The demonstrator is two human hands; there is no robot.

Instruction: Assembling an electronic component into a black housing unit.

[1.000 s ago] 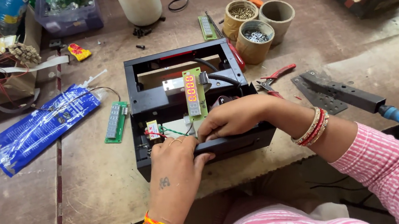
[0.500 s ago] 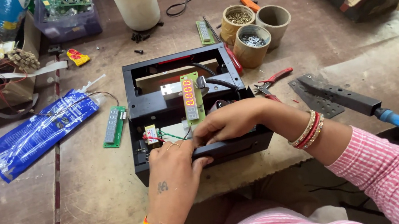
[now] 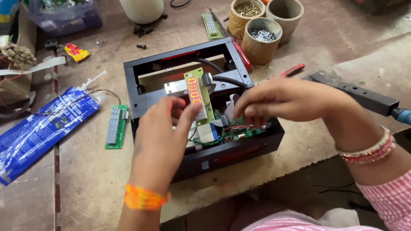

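Note:
An open black metal box sits in the middle of the bench with wires and a green circuit board inside. A small green display board with lit red digits stands upright in it. My left hand reaches in from the front, its fingers and thumb closed on the lower edge of the display board. My right hand hovers over the box's right side, its fingertips pinched on what looks like a grey ribbon cable. The cable's end is hidden by the fingers.
Three cardboard cups with small hardware stand behind the box, next to a red-handled screwdriver. Red pliers and a black metal bar with a blue handle lie on the right. A spare display board and a blue plastic bag lie on the left.
Both hands have left the box's front edge. The left hand rose to the display board and the right hand shifted to the cable on the right.

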